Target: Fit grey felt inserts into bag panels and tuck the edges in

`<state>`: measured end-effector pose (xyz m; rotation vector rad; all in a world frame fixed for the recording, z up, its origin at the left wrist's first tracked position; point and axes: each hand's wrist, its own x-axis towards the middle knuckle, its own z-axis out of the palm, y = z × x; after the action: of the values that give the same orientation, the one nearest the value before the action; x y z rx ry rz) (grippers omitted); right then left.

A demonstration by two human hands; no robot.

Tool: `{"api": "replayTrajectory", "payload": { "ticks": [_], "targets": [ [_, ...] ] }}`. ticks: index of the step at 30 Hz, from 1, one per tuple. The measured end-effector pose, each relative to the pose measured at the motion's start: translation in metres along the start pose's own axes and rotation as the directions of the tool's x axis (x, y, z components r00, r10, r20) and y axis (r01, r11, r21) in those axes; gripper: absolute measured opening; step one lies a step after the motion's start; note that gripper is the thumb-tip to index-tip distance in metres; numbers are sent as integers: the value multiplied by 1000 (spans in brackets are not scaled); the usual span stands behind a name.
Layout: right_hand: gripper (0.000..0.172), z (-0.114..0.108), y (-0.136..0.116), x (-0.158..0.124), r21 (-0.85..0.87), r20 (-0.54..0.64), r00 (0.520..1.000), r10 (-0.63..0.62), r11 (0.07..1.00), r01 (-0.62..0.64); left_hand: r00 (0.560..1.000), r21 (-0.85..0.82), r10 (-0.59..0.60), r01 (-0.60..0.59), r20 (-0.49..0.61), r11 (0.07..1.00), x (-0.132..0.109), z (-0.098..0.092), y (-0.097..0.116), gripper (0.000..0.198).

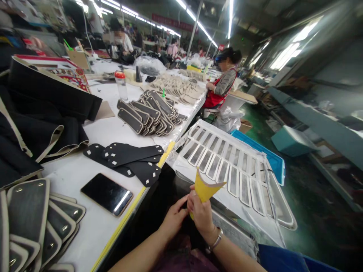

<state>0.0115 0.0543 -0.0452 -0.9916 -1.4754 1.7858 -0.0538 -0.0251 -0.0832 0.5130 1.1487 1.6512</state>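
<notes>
A yellow sheet-like piece (208, 190), bent into a curve with a pale edge, stands up in front of me. My right hand (200, 213), with a bracelet at the wrist, has its fingers wrapped round it. Close against it, my left hand (173, 219) pinches at the piece's lower left edge; its fingertips are partly hidden. Both hands are over my lap, between the white table and a tray (181, 162) lined with flat strips (221, 170). On the table to the left lie black straps (133, 156) with small white patches and a dark phone (106, 193).
Stacked grey pieces with pale edges and studs (27, 211) lie at the near left, more (153, 113) farther back. Black fabric (42, 109) covers the left side. A red-lidded bottle (121, 86) stands beyond. A co-worker in a red apron (219, 90) sits along the table. A blue bin (272, 160) lies beyond the tray.
</notes>
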Motion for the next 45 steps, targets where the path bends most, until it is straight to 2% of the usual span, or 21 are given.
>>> {"api": "replayTrajectory", "payload": {
  "ticks": [3, 6, 12, 15, 17, 19, 21, 23, 26, 28, 32, 36, 40, 43, 45],
  "targets": [
    [27, -5, -12, 15, 202, -65, 998, 8, 979, 6, 998, -90, -57, 54, -37, 995, 2, -1, -6, 44],
    [26, -9, -23, 32, 283, -111, 993, -37, 957, 67, 995, -150, -72, 61, -72, 987, 6, 1, -8, 41],
    [21, 0, -17, 45, 299, -18, 1000, 15, 954, -9, 999, -244, -35, 34, -1, 969, 13, 5, -5, 36],
    [19, 0, -6, 42, 200, 38, 999, -7, 980, -1, 1000, -179, -6, 8, 8, 984, 13, 7, -3, 31],
    [19, -3, 0, 39, 23, 90, 991, -95, 995, 93, 1000, -104, -1, 0, -7, 995, 13, 10, -1, 27],
    [20, -7, 2, 35, -138, 146, 972, -185, 969, 206, 999, -24, 12, -13, -47, 1000, 12, 13, 1, 24],
    [20, -10, 1, 32, -223, 205, 949, -239, 933, 283, 996, 14, 22, -21, -81, 1000, 11, 15, 1, 25],
    [21, -9, -2, 31, -193, 208, 956, -206, 950, 247, 998, -36, 3, -5, -62, 999, 8, 13, 0, 30],
    [21, -5, -10, 33, -33, 149, 985, -82, 996, 88, 998, -237, -59, 65, 36, 969, 4, 7, -7, 37],
    [22, -1, -14, 34, 69, 127, 991, -47, 997, 39, 992, -361, -84, 112, 92, 926, 3, 2, -11, 42],
    [25, 7, -12, 31, 148, 130, 991, -38, 989, 19, 993, -395, -84, 112, 88, 912, 4, -2, -11, 43],
    [20, 7, 1, 27, -22, 168, 981, -97, 995, 102, 993, -315, -98, 113, 62, 942, 7, -3, -5, 38],
    [21, -1, 3, 29, -241, 282, 944, -172, 940, 243, 995, -284, -83, 95, 52, 954, 10, -2, -2, 31],
    [23, -8, -4, 32, -298, 398, 907, -138, 915, 270, 997, -271, -64, 73, 43, 960, 12, 2, -2, 27],
    [24, -11, -7, 33, -284, 451, 889, -84, 930, 232, 998, -243, -56, 61, 27, 968, 13, 4, -1, 25]
  ]
}}
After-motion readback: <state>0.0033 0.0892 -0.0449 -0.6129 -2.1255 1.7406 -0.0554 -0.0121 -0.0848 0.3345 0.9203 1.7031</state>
